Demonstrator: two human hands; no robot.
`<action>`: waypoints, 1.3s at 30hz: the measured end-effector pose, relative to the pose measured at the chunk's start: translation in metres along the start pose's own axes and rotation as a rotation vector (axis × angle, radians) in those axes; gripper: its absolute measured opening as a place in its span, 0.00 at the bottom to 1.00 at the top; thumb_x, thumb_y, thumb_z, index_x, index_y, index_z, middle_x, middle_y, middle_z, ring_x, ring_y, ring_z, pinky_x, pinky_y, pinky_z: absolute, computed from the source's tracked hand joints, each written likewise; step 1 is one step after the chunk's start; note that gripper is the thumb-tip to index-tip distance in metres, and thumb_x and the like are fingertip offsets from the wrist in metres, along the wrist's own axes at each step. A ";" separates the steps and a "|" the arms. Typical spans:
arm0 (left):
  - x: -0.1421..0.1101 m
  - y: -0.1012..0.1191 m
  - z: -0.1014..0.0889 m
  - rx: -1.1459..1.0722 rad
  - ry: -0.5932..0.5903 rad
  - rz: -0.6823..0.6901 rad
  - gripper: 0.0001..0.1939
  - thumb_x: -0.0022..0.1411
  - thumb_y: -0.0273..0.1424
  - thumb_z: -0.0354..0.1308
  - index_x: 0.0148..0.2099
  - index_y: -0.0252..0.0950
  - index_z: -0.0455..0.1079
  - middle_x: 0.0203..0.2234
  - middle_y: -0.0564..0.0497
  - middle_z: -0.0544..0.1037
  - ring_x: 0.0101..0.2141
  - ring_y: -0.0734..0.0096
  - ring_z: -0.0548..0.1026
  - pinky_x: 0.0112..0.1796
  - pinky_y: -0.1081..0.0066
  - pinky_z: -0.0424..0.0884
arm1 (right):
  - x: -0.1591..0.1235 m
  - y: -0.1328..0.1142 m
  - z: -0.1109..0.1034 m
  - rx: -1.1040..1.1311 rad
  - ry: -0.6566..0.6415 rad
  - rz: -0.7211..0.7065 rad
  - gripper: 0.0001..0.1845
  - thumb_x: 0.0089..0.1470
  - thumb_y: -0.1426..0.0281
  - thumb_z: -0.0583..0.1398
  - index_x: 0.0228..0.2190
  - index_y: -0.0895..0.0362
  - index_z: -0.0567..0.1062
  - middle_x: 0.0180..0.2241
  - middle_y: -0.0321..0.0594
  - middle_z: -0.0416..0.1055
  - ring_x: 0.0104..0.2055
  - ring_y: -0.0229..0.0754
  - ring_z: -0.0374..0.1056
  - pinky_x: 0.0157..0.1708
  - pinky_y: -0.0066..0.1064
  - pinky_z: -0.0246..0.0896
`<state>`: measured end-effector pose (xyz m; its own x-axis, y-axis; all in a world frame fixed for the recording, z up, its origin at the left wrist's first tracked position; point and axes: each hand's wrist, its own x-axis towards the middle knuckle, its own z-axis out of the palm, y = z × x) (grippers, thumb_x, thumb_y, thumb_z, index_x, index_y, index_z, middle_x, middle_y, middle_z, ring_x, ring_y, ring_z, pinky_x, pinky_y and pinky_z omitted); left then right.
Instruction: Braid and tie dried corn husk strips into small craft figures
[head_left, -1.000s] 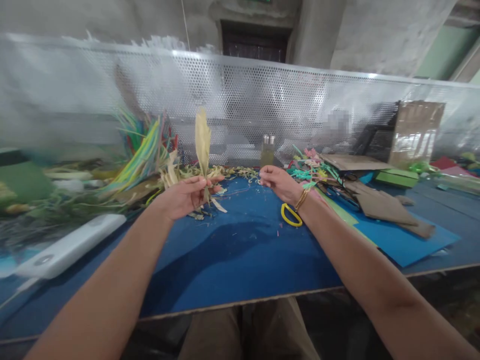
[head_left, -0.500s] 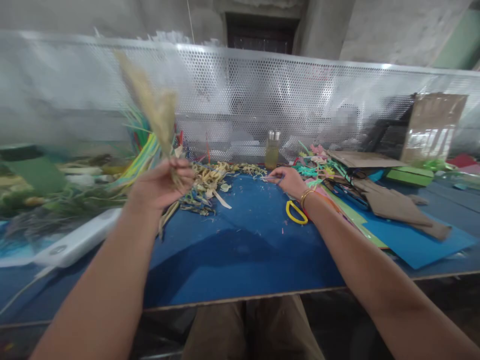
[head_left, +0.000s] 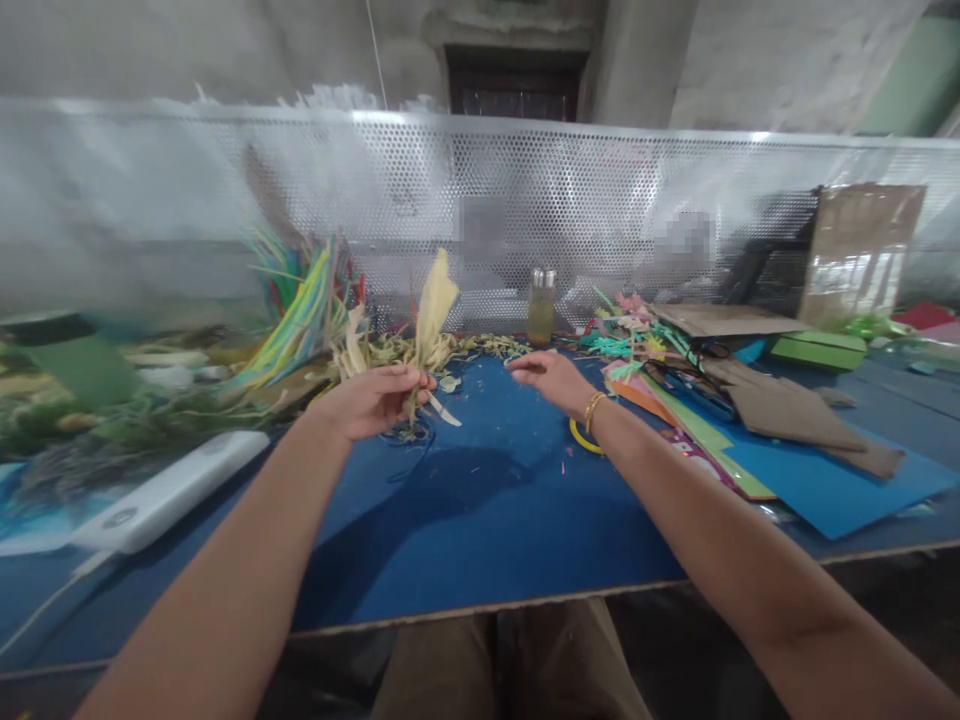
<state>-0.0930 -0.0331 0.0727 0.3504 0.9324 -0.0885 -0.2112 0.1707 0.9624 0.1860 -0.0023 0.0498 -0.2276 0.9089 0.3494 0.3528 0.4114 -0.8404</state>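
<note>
My left hand (head_left: 381, 400) is closed around the lower end of a pale yellow, papery dried husk (head_left: 435, 305), which looks like corn husk and stands upright above the fingers. A pile of dried husk pieces (head_left: 384, 350) lies just behind that hand. My right hand (head_left: 551, 380), with a gold bracelet at its wrist, hovers over the blue tabletop (head_left: 487, 520). Its fingers point left and look stretched out, with nothing plainly visible in them. Beneath the right wrist shows the yellow handle of a pair of scissors (head_left: 585, 436), the remainder hidden by the arm.
A glass bottle (head_left: 541, 308) stands at the back before the perforated metal screen (head_left: 600, 200). Coloured strips (head_left: 300, 310) and a white power-strip-like device (head_left: 176, 490) are at left. Crinkled paper pieces (head_left: 630, 335), cardboard (head_left: 780, 405) and blue sheets (head_left: 840, 490) lie at right.
My left hand has swung right and inward, bringing the husk from the upper left to near the middle. The right hand has shifted slightly left, and its fingers look less pinched.
</note>
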 end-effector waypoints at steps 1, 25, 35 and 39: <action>0.001 -0.003 0.007 0.034 -0.045 -0.024 0.02 0.56 0.23 0.59 0.33 0.28 0.73 0.28 0.48 0.76 0.25 0.78 0.73 0.21 0.82 0.69 | -0.004 -0.004 0.010 0.034 -0.064 -0.028 0.13 0.48 0.70 0.62 0.38 0.55 0.77 0.38 0.41 0.75 0.40 0.39 0.69 0.44 0.34 0.61; 0.015 -0.008 -0.004 0.149 0.165 -0.138 0.04 0.56 0.21 0.58 0.32 0.30 0.74 0.25 0.47 0.77 0.22 0.78 0.73 0.19 0.82 0.68 | -0.007 -0.028 -0.031 0.714 -0.236 0.207 0.08 0.48 0.68 0.63 0.27 0.59 0.70 0.21 0.30 0.61 0.19 0.27 0.53 0.20 0.23 0.54; 0.011 0.001 -0.017 0.121 0.339 -0.160 0.07 0.58 0.17 0.53 0.34 0.27 0.72 0.20 0.51 0.76 0.19 0.79 0.71 0.20 0.82 0.67 | -0.002 -0.025 -0.062 0.506 -0.012 0.117 0.08 0.47 0.68 0.63 0.25 0.60 0.69 0.21 0.31 0.60 0.17 0.26 0.47 0.14 0.21 0.38; 0.012 0.003 -0.026 0.082 0.412 -0.145 0.09 0.59 0.16 0.51 0.33 0.27 0.72 0.18 0.51 0.74 0.19 0.81 0.70 0.19 0.84 0.66 | 0.000 -0.021 -0.069 0.388 0.069 0.128 0.07 0.47 0.70 0.62 0.25 0.60 0.69 0.20 0.31 0.60 0.16 0.26 0.47 0.14 0.21 0.37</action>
<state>-0.1130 -0.0131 0.0682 -0.0256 0.9525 -0.3036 -0.1082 0.2993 0.9480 0.2418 -0.0064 0.0958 -0.1378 0.9590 0.2476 0.0033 0.2505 -0.9681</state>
